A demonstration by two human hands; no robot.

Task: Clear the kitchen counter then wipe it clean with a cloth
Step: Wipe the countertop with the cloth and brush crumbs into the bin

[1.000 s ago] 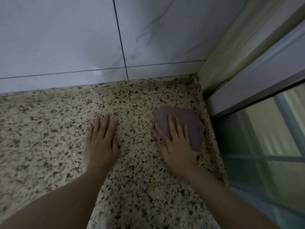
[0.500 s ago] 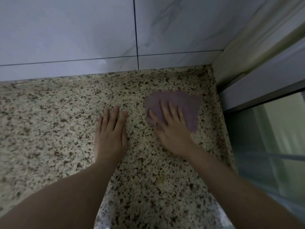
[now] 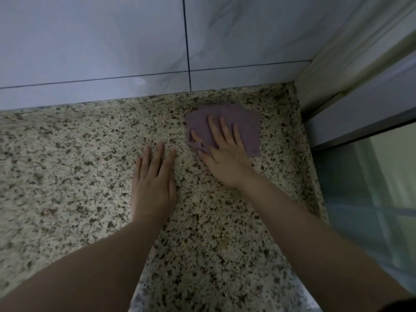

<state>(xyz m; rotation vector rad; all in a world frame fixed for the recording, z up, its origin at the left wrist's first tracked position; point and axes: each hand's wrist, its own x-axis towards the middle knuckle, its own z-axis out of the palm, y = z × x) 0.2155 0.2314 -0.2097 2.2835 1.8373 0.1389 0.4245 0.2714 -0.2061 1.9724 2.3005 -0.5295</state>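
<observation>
A purple cloth (image 3: 248, 129) lies flat on the speckled granite counter (image 3: 67, 167), close to the back right corner. My right hand (image 3: 222, 154) presses down on the cloth with its fingers spread over it. To its left, my left hand (image 3: 154, 181) rests palm down on the bare counter, fingers slightly apart, holding nothing.
A white tiled wall (image 3: 112, 48) runs along the back of the counter. At the right, the counter ends at a window frame (image 3: 351, 104) with a glass pane (image 3: 378, 188) below it. No other objects stand on the visible stone.
My right hand has slid the cloth away from me, toward the back wall and corner. My left hand has stayed flat on the counter.
</observation>
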